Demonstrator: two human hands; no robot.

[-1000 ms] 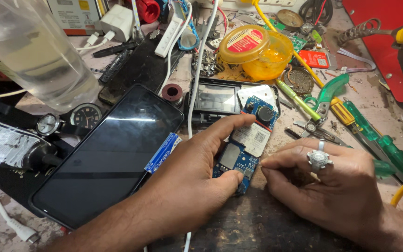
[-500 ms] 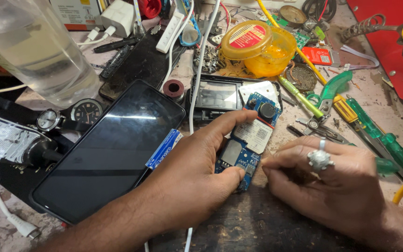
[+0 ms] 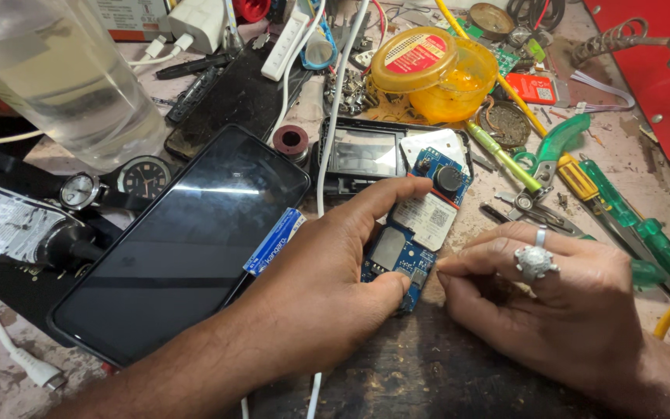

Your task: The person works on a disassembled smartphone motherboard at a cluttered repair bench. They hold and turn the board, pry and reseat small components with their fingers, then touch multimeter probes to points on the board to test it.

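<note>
On the bench: one blue circuit board [image 3: 416, 225], one large black smartphone [image 3: 184, 240], two round dial gauges [image 3: 143, 178], one clear plastic bottle [image 3: 63, 77], one yellow round container [image 3: 436, 74], two hands.

I see blue circuit board [image 3: 412, 244] with white sticker patch, black glossy phone [image 3: 188, 240], yellow translucent tub [image 3: 440, 74] with red lid label, green-handled screwdriver [image 3: 637, 233], silver ring [image 3: 535, 260].
</note>
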